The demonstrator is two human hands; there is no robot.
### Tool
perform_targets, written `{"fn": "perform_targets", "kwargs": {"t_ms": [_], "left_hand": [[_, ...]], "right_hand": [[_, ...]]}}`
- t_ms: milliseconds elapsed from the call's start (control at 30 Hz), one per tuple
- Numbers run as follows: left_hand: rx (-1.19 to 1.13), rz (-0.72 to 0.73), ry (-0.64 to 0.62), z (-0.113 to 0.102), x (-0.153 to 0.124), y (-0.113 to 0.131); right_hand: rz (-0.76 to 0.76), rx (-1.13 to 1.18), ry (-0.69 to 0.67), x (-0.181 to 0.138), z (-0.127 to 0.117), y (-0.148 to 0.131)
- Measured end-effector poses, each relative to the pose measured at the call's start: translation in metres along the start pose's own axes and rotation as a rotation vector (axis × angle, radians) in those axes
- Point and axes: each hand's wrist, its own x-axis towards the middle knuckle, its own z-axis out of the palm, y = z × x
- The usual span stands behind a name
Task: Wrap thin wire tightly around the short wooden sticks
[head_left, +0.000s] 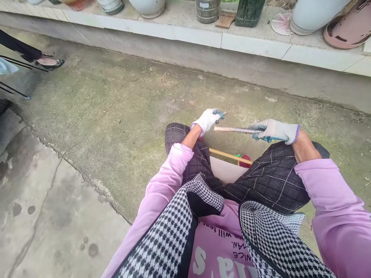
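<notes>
My left hand [209,120], in a white glove with blue-grey fingertips, is closed in a pinch above my left knee. A small, thin, brownish piece [225,113] pokes out past its fingertips; its kind is too small to tell. My right hand [274,131], gloved the same way, wraps around a slim stick-like tool [236,130]. The tool lies nearly level and points left, its pale end just below my left fingertips. Below both hands, a yellow stick [230,155] spans the gap between my knees, over a pale surface [226,170].
A red round object [245,160] and a bit of green [237,155] show between my knees. Ahead runs a tiled ledge [197,36] with several pots, including a white pot [149,7]. At far left are another person's foot [49,61] and thin dark rods [14,89].
</notes>
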Motion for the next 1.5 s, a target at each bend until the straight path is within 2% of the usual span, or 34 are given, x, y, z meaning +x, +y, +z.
{"fn": "perform_targets", "kwargs": {"t_ms": [167, 300, 367, 467, 533, 600, 700, 800, 933, 1000, 1067, 1200, 1267, 1367, 1433, 1500], "left_hand": [[-0.147, -0.060, 0.004, 0.002, -0.007, 0.015], [-0.067, -0.060, -0.139, 0.011, -0.021, 0.021], [0.019, -0.070, -0.209, 0.015, -0.025, 0.020], [0.166, -0.057, -0.253, 0.016, -0.026, 0.016], [0.267, -0.024, -0.203, 0.013, -0.024, 0.012], [0.350, 0.005, -0.116, 0.008, -0.022, 0.009], [0.391, 0.038, -0.026, 0.003, -0.017, 0.006], [0.266, 0.026, -0.009, 0.000, -0.010, 0.005], [-0.027, 0.013, -0.058, 0.000, -0.001, 0.007], [-0.122, -0.008, -0.102, 0.001, -0.001, 0.010], [-0.142, -0.054, -0.135, 0.004, -0.006, 0.014], [-0.046, -0.082, -0.181, 0.009, -0.020, 0.024], [0.015, -0.060, -0.209, 0.011, -0.025, 0.027], [0.101, -0.040, -0.256, 0.013, -0.026, 0.026], [0.166, -0.043, -0.233, 0.013, -0.023, 0.022], [0.230, -0.028, -0.163, 0.011, -0.019, 0.016]], "right_hand": [[-0.107, 0.248, 0.088, -0.006, -0.003, -0.005], [-0.143, 0.305, 0.232, 0.012, 0.009, -0.016], [-0.083, 0.142, 0.317, 0.024, 0.013, -0.020], [0.032, -0.294, 0.381, 0.038, 0.015, -0.020], [0.082, -0.500, 0.331, 0.043, 0.015, -0.018], [0.115, -0.570, 0.274, 0.043, 0.015, -0.015], [0.156, -0.476, 0.177, 0.033, 0.015, -0.012], [0.125, -0.264, 0.071, 0.016, 0.010, -0.008], [-0.007, 0.069, 0.006, -0.004, -0.002, -0.005], [-0.039, 0.157, -0.007, -0.008, -0.005, -0.004], [-0.064, 0.205, 0.029, -0.007, -0.006, -0.004], [-0.083, 0.248, 0.218, 0.004, 0.001, -0.006], [-0.057, 0.172, 0.292, 0.012, 0.005, -0.009], [0.014, -0.166, 0.374, 0.025, 0.009, -0.014], [0.058, -0.400, 0.397, 0.034, 0.010, -0.015], [0.091, -0.534, 0.377, 0.041, 0.008, -0.012]]}}
